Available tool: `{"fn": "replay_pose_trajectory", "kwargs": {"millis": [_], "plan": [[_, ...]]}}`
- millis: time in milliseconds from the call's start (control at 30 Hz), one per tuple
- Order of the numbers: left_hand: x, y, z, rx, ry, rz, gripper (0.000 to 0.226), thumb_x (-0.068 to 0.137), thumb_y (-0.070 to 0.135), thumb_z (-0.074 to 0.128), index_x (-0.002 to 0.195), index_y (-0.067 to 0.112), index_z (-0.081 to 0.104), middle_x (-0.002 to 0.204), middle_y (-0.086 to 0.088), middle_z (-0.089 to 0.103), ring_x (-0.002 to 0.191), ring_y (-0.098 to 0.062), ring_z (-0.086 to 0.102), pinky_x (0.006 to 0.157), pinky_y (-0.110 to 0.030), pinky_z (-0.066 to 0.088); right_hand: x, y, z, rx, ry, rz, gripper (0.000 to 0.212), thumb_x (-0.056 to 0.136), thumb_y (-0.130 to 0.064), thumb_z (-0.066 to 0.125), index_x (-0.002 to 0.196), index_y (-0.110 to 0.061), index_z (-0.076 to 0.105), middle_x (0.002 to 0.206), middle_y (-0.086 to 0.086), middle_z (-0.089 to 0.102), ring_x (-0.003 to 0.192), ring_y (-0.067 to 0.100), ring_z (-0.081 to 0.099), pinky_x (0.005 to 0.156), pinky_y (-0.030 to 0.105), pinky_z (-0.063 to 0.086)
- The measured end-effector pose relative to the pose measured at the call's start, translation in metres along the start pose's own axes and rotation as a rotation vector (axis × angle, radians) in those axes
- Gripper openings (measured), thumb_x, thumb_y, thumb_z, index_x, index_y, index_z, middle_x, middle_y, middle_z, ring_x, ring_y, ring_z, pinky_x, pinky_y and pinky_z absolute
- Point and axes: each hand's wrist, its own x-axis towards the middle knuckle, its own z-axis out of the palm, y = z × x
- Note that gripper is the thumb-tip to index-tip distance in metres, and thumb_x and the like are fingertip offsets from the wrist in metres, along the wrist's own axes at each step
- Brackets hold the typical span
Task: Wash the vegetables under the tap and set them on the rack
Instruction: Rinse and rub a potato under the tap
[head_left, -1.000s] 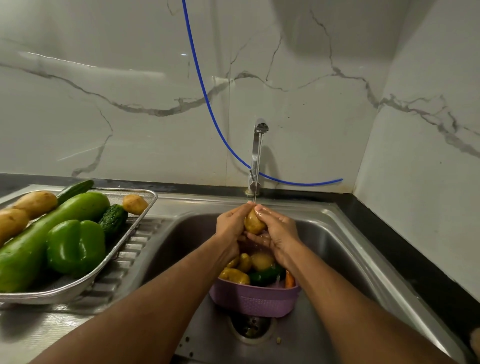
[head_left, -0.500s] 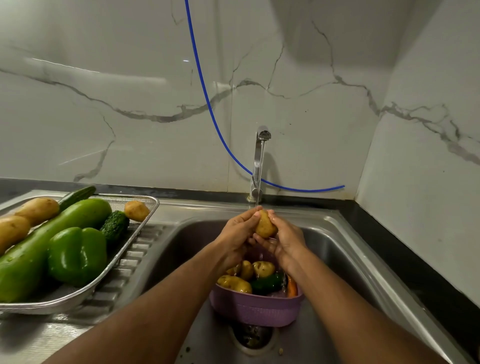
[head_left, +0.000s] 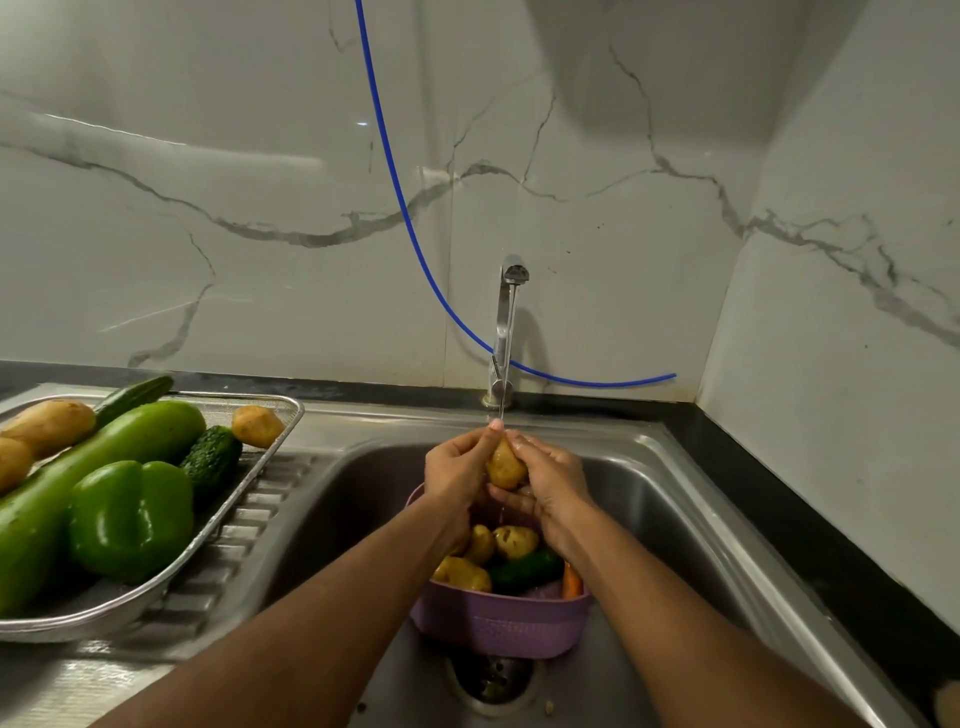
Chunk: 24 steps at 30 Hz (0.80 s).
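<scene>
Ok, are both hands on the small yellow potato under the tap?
Touching. The head view shows the left hand and right hand wrapped around the small yellow potato, fingers pressed against its skin.

- One head-worn wide-angle view is given, aimed forward and down.
- The sink (head_left: 675, 499) is seen close, with the tap (head_left: 506, 332) centred ahead.

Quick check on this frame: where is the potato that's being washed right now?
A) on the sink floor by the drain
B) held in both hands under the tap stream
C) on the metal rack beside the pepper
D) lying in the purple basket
B: the potato is gripped between the left hand and the right hand, above the purple basket, with the thin stream from the tap falling onto it.
</scene>
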Motion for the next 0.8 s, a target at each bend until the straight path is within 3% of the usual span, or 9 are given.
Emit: {"fn": "replay_pose_trajectory", "kwargs": {"millis": [100,167,333,500,600,667,733,800], "plan": [[-0.001,-0.001,0.004,0.079,-0.125,0.032,0.022,0.099,0.024,0.065,0.120,0.020,0.072,0.107,-0.007,0.076,0.099,-0.021,0.075,0.090,-0.042,0.062,0.005,0.002,-0.004,0.006,0.090,-0.003,0.018,0.096,-0.030,0.071,0.110,-0.019,0.074,0.103,0.013,0.075,0.093,0.030,0.075,0.069,0.038,0.065],[0.000,-0.005,0.005,0.204,-0.152,0.096,0.017,0.102,0.020,0.059,0.116,0.019,0.070,0.104,-0.006,0.075,0.094,-0.017,0.075,0.087,-0.039,0.063,0.008,0.005,-0.005,-0.053,0.125,-0.018,0.017,0.097,-0.029,0.070,0.111,-0.020,0.073,0.103,0.012,0.075,0.094,0.030,0.074,0.075,0.042,0.066],[0.001,-0.018,0.013,0.593,0.078,0.279,0.023,0.109,0.033,0.043,0.116,0.028,0.064,0.105,0.006,0.069,0.101,-0.016,0.067,0.095,-0.045,0.056,0.006,0.012,0.002,-0.170,0.085,-0.071,0.019,0.099,-0.029,0.066,0.115,-0.023,0.074,0.105,0.003,0.076,0.097,0.020,0.073,0.083,0.038,0.064],[0.008,-0.020,0.005,0.466,0.107,0.229,0.017,0.103,0.047,0.052,0.099,0.042,0.068,0.095,0.009,0.074,0.094,-0.013,0.071,0.089,-0.046,0.060,0.006,0.012,0.004,-0.258,0.045,-0.059,0.026,0.101,-0.037,0.062,0.120,-0.022,0.071,0.109,0.005,0.074,0.099,0.023,0.072,0.080,0.038,0.065],[0.013,-0.022,0.000,0.354,0.146,0.193,0.021,0.098,0.053,0.058,0.099,0.037,0.071,0.094,0.008,0.075,0.094,-0.012,0.071,0.089,-0.043,0.061,0.001,0.004,0.004,-0.276,-0.044,-0.050,0.026,0.103,-0.036,0.058,0.123,-0.023,0.068,0.112,0.005,0.072,0.099,0.022,0.071,0.077,0.035,0.065],[0.017,-0.023,-0.001,0.272,0.151,0.160,0.026,0.102,0.048,0.055,0.106,0.028,0.071,0.097,0.002,0.075,0.096,-0.016,0.071,0.091,-0.045,0.060,-0.003,0.003,0.009,-0.326,-0.105,-0.036,0.034,0.106,-0.034,0.054,0.138,-0.025,0.059,0.120,0.004,0.071,0.105,0.020,0.069,0.085,0.036,0.063],[0.018,-0.023,0.000,0.219,0.153,0.122,0.028,0.107,0.039,0.049,0.116,0.019,0.066,0.102,-0.003,0.072,0.098,-0.020,0.069,0.092,-0.047,0.059,-0.005,0.006,0.018,-0.387,-0.140,-0.033,0.046,0.108,-0.032,0.049,0.153,-0.027,0.043,0.141,0.003,0.061,0.124,0.022,0.062,0.102,0.041,0.055],[0.019,-0.024,0.003,0.211,0.175,0.097,0.025,0.109,0.032,0.043,0.120,0.016,0.058,0.102,-0.004,0.066,0.096,-0.018,0.065,0.082,-0.039,0.058,-0.007,0.007,0.025,-0.416,-0.150,-0.074,0.043,0.110,-0.031,0.043,0.153,-0.028,0.043,0.146,-0.001,0.055,0.132,0.021,0.055,0.107,0.038,0.050]]}}
